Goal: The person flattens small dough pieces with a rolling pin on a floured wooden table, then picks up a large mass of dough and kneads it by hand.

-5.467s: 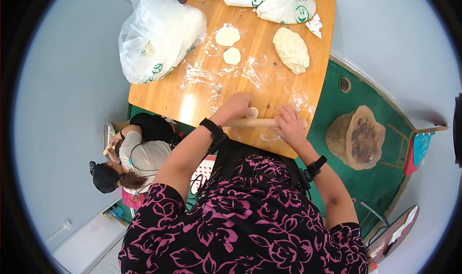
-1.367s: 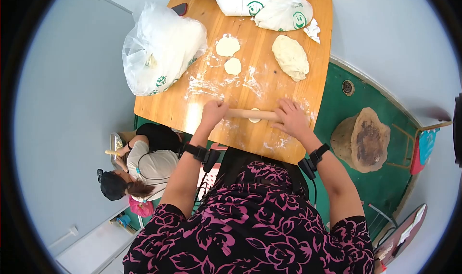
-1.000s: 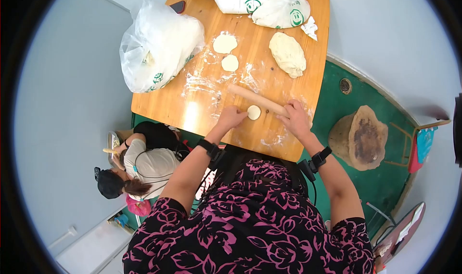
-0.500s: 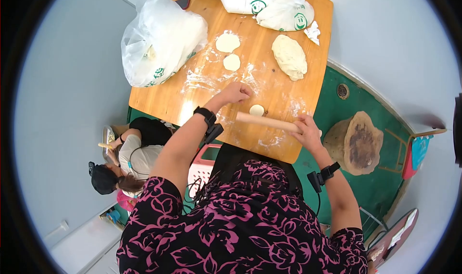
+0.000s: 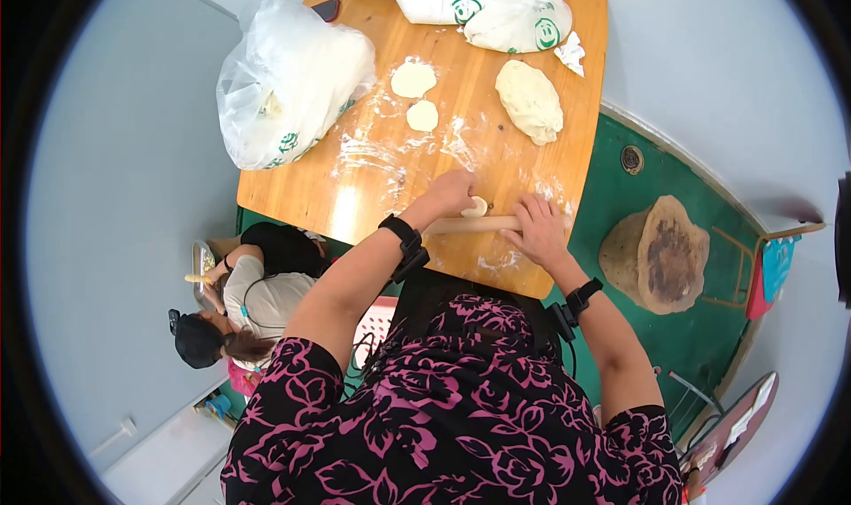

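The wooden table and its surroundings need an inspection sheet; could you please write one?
Surface: wooden table, white powdery streaks.
Job's things: rolling pin, small dough circle, two flat dough pieces, dough lump.
Clutter: large plastic bag, two smaller bags, crumpled tissue.
Grips: left hand at the small dough circle; right hand on the rolling pin, fingers extended.
Cables: black cable below the right wrist strap.
Surroundings: green floor, tree stump, co-worker.

The table (image 5: 479, 88) is glossy wood, the rolling pin (image 5: 479, 225) smooth matt wood, the translucent bag (image 5: 297, 84) crinkled plastic.
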